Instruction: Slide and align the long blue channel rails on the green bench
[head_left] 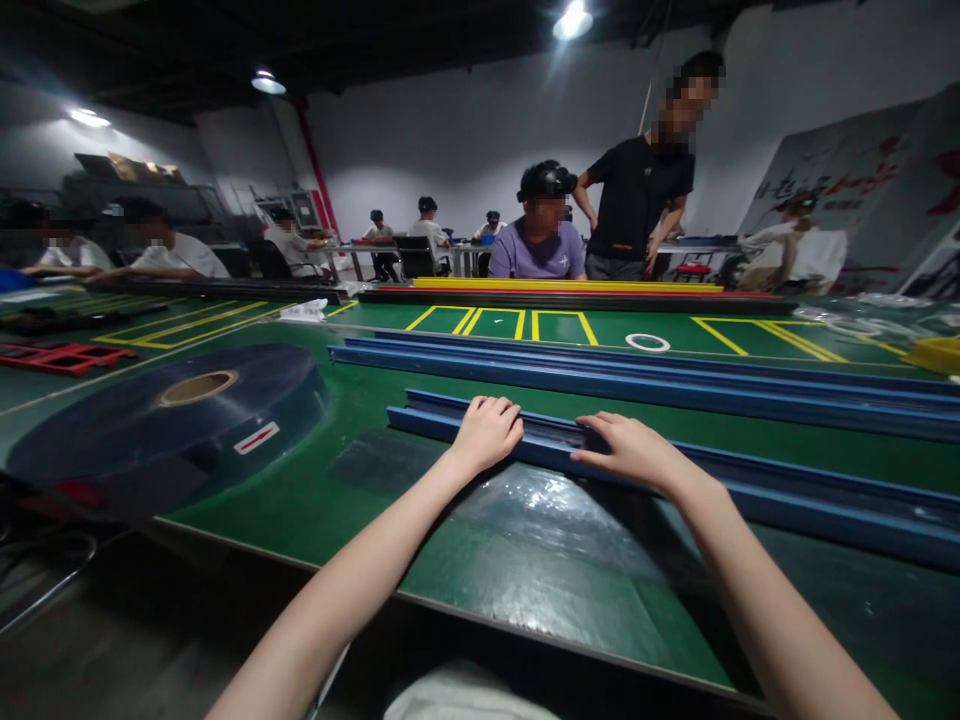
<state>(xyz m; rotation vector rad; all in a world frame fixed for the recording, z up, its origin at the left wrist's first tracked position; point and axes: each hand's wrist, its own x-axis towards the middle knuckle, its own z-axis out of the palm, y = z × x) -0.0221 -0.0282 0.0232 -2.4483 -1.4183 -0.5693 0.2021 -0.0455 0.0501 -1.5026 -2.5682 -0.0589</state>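
Note:
A long blue channel-shaped strip (780, 489) lies across the green table in front of me, its open side up. Near its left end, my left hand (489, 432) is closed over it, with the fingers curled across the channel. Further right, my right hand (634, 450) grips the same strip, its thumb at the near wall and its fingers reaching over to the far wall. Under and in front of the strip lies a shiny clear plastic sheet (555, 510). More blue strips (600, 376) lie parallel just behind.
A large roll of dark clear film (292, 400) sits at the left. Yellow strips (562, 285), a white ring (647, 342) and a yellow object (936, 354) lie farther back. One person (540, 230) sits opposite; another person (637, 200) stands behind. The table's near edge (555, 637) runs below my arms.

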